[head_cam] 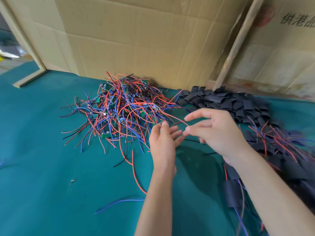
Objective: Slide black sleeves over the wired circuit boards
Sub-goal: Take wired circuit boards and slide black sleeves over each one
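Head view: we pinch a red wire with our right hand; our left hand is loosely open, beside the wired boards pile and black sleeves along the table's far edge.

On the green bench, a heap of wired circuit boards lies far centre, with a pile of black sleeves to its right. Nearer, the left hand and right hand meet above the bench, fingers loosely curved around a red wire. Cardboard stands behind.
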`<action>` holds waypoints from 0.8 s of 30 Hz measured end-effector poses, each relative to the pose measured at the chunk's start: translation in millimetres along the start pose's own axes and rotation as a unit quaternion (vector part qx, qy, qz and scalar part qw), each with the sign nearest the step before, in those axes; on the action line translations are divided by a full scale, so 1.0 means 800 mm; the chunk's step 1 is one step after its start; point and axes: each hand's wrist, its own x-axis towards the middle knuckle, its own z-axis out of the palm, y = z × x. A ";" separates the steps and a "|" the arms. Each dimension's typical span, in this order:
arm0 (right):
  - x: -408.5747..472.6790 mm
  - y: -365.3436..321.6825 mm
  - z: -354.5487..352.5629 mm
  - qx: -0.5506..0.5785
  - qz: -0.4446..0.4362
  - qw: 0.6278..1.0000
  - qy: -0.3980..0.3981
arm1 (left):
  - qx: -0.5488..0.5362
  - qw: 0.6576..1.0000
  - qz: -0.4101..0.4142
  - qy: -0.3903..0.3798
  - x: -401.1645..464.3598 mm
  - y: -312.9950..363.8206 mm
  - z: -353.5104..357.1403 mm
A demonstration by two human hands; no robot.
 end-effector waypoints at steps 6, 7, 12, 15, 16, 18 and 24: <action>-0.070 0.018 -0.011 0.028 0.051 0.998 -0.024 | -0.012 0.997 -0.040 -0.060 -0.003 0.003 -0.001; -0.082 0.021 -0.013 0.033 0.062 0.997 -0.038 | 0.000 0.997 -0.041 -0.069 -0.003 0.004 -0.001; -0.122 0.024 -0.034 0.082 0.117 0.983 -0.115 | 0.061 0.990 -0.052 -0.119 -0.005 -0.001 0.000; -0.122 0.020 -0.045 0.001 0.116 0.979 -0.168 | 0.095 0.979 -0.065 -0.168 -0.011 -0.004 0.002; -0.118 0.019 -0.050 -0.042 0.110 0.976 -0.182 | 0.103 0.977 -0.066 -0.175 -0.013 -0.006 0.002; -0.099 0.017 -0.062 -0.133 0.097 0.967 -0.195 | 0.120 0.977 -0.052 -0.171 -0.013 -0.007 0.002; 0.028 0.035 -0.091 -0.304 0.035 0.948 0.083 | 0.177 0.972 -0.026 -0.155 -0.013 -0.009 0.005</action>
